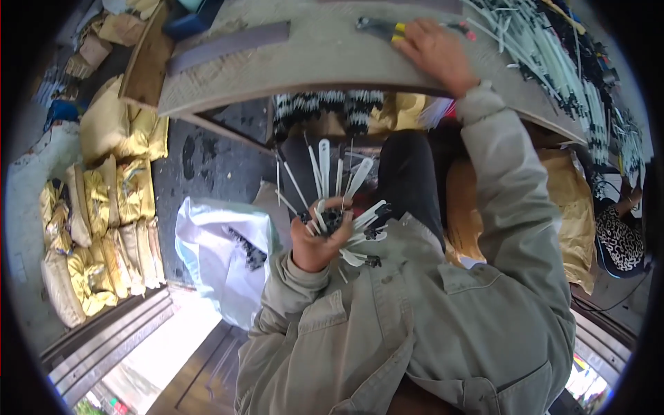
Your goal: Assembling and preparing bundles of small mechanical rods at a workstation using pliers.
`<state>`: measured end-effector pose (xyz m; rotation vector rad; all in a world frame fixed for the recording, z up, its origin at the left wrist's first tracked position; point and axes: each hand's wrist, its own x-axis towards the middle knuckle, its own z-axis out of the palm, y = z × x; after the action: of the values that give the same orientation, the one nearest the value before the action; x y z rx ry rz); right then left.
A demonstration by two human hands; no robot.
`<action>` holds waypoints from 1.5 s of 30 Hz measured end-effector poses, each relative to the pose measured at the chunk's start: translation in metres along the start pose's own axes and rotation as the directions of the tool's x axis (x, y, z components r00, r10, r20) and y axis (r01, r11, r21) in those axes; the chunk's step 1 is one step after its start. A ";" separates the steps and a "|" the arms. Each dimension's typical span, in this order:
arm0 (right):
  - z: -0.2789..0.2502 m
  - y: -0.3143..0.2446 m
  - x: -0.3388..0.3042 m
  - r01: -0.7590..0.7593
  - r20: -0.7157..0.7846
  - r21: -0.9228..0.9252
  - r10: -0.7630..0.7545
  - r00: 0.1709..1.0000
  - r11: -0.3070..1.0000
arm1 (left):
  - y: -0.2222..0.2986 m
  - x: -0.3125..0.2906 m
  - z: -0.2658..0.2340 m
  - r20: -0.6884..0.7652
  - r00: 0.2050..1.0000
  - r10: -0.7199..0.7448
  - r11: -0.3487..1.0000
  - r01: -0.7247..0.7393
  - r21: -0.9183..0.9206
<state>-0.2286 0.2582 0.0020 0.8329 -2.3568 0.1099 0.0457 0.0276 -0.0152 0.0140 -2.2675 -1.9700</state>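
1. Right now your left hand (317,242), at the centre of the frame, is clenched around a fanned bundle of white plastic cable ties with dark heads (339,197); the heads sit in your fist and the long strips point up toward the top of the frame.
2. Your right hand (436,52) lies well apart at the upper middle, flat on the grey curved tabletop (311,62), fingers resting on yellow-handled pliers (384,29); whether they grip it, you cannot tell.
3. A heap of white and black ties (546,62) lies at upper right, nearer that right hand.
4. A white plastic bag (218,256) sits just left of the bundle.
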 end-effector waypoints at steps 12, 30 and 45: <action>-0.126 -0.118 -0.076 0.000 0.206 0.589 -0.150 0.967 0.808 | -0.009 -0.012 -0.026 0.119 0.990 0.072 0.996 -0.065 -0.058; -0.107 -0.148 -0.094 0.381 -0.092 0.307 -0.371 0.924 0.872 | -0.014 -0.013 -0.027 0.138 0.987 0.081 0.997 -0.082 0.000; -0.096 -0.113 -0.073 -0.999 0.364 0.028 -0.931 -0.017 0.030 | -0.010 -0.004 -0.037 0.391 0.896 0.210 0.978 -0.194 -0.081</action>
<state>-0.0667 0.2334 0.0218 -0.3932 0.7653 -0.9308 0.0531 -0.0093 -0.0205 -0.6602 -2.3338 -2.0519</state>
